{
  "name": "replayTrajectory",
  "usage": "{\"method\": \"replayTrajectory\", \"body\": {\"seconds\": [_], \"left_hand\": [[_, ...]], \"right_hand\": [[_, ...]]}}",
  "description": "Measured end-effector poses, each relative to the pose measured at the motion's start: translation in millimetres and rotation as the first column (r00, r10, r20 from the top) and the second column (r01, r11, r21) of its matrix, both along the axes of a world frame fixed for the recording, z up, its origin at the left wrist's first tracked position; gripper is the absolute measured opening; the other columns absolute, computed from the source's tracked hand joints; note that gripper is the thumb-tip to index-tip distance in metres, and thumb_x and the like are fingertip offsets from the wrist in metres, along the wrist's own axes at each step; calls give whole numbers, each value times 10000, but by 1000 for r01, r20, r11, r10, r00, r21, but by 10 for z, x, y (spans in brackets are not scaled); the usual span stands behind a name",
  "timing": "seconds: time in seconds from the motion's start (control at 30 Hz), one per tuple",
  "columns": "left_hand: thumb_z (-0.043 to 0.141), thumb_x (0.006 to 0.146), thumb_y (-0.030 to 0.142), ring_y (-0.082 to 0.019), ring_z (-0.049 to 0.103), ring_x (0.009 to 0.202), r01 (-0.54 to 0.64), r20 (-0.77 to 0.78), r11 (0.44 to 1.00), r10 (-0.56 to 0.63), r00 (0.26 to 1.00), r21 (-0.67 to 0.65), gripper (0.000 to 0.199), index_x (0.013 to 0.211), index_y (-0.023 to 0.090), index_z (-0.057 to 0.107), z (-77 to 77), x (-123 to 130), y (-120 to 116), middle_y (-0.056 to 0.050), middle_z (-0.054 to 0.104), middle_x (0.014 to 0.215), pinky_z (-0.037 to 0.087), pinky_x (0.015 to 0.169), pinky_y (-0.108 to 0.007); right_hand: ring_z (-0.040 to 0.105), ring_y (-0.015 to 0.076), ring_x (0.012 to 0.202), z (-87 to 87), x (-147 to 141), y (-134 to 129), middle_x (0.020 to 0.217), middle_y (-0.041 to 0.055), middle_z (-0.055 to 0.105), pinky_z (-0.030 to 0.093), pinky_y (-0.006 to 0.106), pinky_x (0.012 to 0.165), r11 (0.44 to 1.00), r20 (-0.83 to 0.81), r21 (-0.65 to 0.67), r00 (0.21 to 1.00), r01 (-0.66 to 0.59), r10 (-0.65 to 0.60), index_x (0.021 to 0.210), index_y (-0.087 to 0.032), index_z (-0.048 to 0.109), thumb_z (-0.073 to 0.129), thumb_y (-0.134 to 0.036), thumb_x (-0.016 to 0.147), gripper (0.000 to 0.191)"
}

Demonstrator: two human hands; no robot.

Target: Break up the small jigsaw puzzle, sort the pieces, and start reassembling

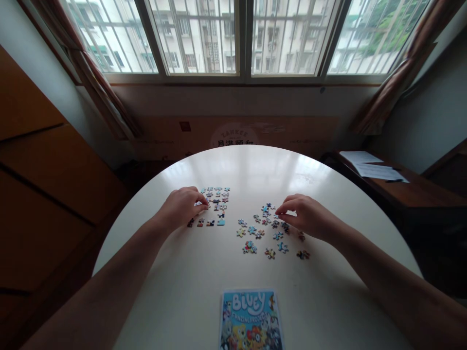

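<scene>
The left hand (183, 205), fingers curled, is at the puzzle rows (221, 222) (gripping or not, I cannot tell), gaps probably keeping pieces distinct. The Bluey picture (251, 318) lies face-up, likely for viewing; beyond, loose pieces (278, 236) meet the half-pinched right hand (308, 214), grip unclear.

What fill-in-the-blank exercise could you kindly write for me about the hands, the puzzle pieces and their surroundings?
The bare left hand is at flat, multicoloured jigsaw pieces set out in rows, on the picture's ____ side of the scattered multicoloured jigsaw pieces.
The bare right hand reaches to those scattered pieces, on a glossy, curved-edged table coloured ____.
The biggest lettering on the rectangular, mainly blue picture cover reads ____.
The white paper sheets lie on the brown wooden desk at the picture's ____ side.

Missing words: left; white; BLUEY; right.
</scene>
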State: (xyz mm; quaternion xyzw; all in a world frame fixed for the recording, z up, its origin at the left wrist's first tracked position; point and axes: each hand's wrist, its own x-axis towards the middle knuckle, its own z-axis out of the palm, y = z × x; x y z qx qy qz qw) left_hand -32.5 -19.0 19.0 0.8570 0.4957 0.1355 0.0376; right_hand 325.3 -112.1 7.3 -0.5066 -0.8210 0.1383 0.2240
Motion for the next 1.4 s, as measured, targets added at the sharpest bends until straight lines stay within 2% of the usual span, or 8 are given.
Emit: {"method": "replayTrajectory", "body": {"seconds": [0.2,0.43,0.7,0.87,0.97,1.07,1.17,1.4], "left_hand": [[648,824,398,-220,635,740,-12,32,997,9,999,80,205,803,255,792,90,16,-62,-48,692,841,456,701,-342],[614,858,370,-210,631,756,-3,63,985,-7,998,172,222,827,235,787,141,83,-154,-54,700,845,476,728,-345],[633,863,340,-205,628,752,-29,173,977,-8,985,211,190,837,219,777,197,82,-204,-49,687,828,483,730,-341],[643,865,340,-184,611,714,-32,283,975,-33,958,222,183,826,209,765,323,113,-304,-45,689,818,482,700,-327],[650,862,361,-163,596,676,19,386,985,-85,919,173,199,830,201,763,403,204,-423,-48,711,823,490,664,-313],[660,858,372,-153,599,651,145,486,988,-149,861,47,206,880,200,771,454,368,-604,-51,730,831,505,625,-303],[677,856,355,-160,646,687,264,538,964,-207,817,-31,179,932,225,772,478,551,-811,-41,750,878,541,627,-300],[662,878,182,-126,676,699,403,541,915,-355,763,33,86,866,186,747,471,776,-1075,-23,755,810,572,679,-261]], "right_hand": [[650,202,932,-31,-44,-24,984,49,728,513,356,807,999,57,-32,998,-25,26,963,-301,800,666,-233,877,174],[647,218,922,18,-75,-39,951,52,726,513,360,800,996,112,-90,993,-21,31,909,-291,794,642,-272,894,154],[648,166,777,16,-14,-33,887,49,715,511,288,693,983,-34,-181,999,-25,19,808,-222,761,656,-259,837,116],[632,134,686,134,46,-75,780,28,703,515,263,624,946,-194,-314,981,-77,15,837,-207,759,683,-360,846,171],[616,125,628,187,-71,-149,733,33,695,510,257,569,955,-351,-290,935,-61,-47,880,-188,754,686,-424,860,246],[625,124,615,180,-308,-263,765,50,711,510,245,527,964,-550,-257,831,-71,-85,895,-177,742,699,-442,858,271],[649,131,665,155,-543,-375,800,57,721,527,240,557,980,-657,-186,750,-64,-76,867,-176,732,712,-396,860,221],[656,132,698,100,-714,-472,812,41,717,527,227,563,998,-660,-53,751,-20,-20,884,-186,732,705,-313,868,131]]}}
